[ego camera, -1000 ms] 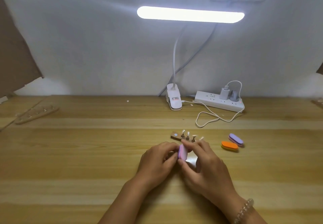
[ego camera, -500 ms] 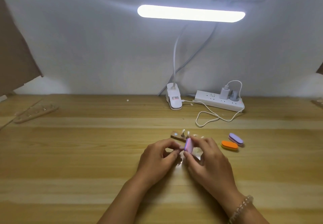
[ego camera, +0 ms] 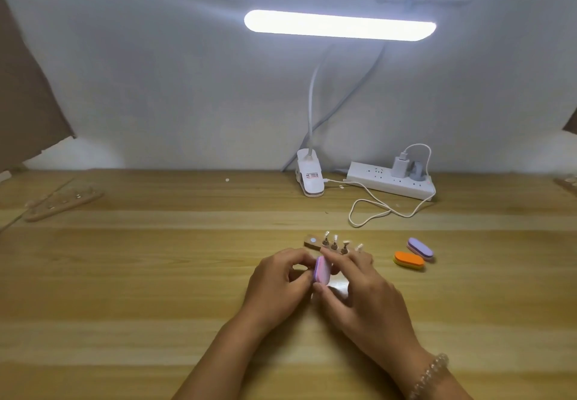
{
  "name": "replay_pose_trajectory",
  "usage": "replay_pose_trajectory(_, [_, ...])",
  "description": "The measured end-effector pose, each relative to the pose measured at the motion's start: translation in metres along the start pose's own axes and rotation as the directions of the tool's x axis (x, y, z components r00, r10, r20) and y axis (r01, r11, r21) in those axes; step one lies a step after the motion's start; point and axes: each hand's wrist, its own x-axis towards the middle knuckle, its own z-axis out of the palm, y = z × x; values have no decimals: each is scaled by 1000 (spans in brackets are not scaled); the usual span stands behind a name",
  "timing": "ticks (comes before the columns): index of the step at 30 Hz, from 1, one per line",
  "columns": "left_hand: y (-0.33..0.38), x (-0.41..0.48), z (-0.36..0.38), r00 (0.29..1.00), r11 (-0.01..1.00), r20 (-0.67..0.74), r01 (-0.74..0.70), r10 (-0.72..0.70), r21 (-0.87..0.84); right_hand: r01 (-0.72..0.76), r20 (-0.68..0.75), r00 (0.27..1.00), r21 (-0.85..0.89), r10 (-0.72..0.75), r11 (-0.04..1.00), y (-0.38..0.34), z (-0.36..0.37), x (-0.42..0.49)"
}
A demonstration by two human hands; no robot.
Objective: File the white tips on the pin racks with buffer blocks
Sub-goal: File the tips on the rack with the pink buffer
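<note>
Wooden counter (ego camera: 125,274): right hand (ego camera: 368,290) pinches purple buffer block (ego camera: 322,270); left hand (ego camera: 278,281) curled, contents unclear. Rack (ego camera: 312,241) tips (ego camera: 334,238) upright; filing progress indeterminate.

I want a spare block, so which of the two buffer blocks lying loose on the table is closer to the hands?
The orange buffer block: it lies nearer the right hand than the purple buffer block just behind it.

Right end of pin rack (ego camera: 315,241) hidden behind right hand (ego camera: 365,293). Whatever left hand (ego camera: 278,284) pinches against purple buffer block (ego camera: 322,270): concealed by fingers. Second rack (ego camera: 62,201) far left blurred. Forearms cut off at bottom edge.
</note>
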Motion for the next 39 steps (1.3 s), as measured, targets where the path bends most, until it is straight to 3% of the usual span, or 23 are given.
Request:
replay_pose_trajectory(3, [-1, 0, 1, 999, 999, -12, 36, -36, -19, -104, -7, 995, 43, 104, 994, 9, -1, 6])
replay_pose_trajectory(8, [-2, 1, 2, 999, 999, -16, 39, -39, -32, -19, -33, 999, 64, 21, 998, 1, -2, 0])
replay_pose_trajectory(12, [-4, 1, 3, 999, 998, -33, 34, -35, -44, -90, -31, 995, 39, 91, 995, 5, -2, 5])
replay_pose_trajectory(16, [-6, 1, 3, 999, 998, -37, 33, -35, -58, -23, -28, 999, -14, 22, 1000, 1, -2, 0])
replay_pose_trajectory(21, [-6, 1, 2, 999, 998, -31, 36, -38, -50, -112, -46, 992, 78, 116, 991, 8, 0, 7])
replay_pose_trajectory(25, [-6, 0, 2, 999, 999, -21, 25, -26, -38, -19, 7, 1000, 46, 18, 999, 4, 0, 0])
replay_pose_trajectory(29, [-7, 1, 2, 1000, 999, -15, 9, -10, -44, -131, -51, 989, 122, 138, 984, 9, 0, 7])
replay_pose_trajectory(34, [-6, 0, 0, 1000, 1000, -16, -3, 2, -25, -57, 24, 998, 96, 55, 994, 5, 1, 0])
replay_pose_trajectory(39, [-5, 0, 0, 1000, 999, -20, 6, -6, -35, -167, -135, 972, 181, 193, 969, 13, -1, 7])
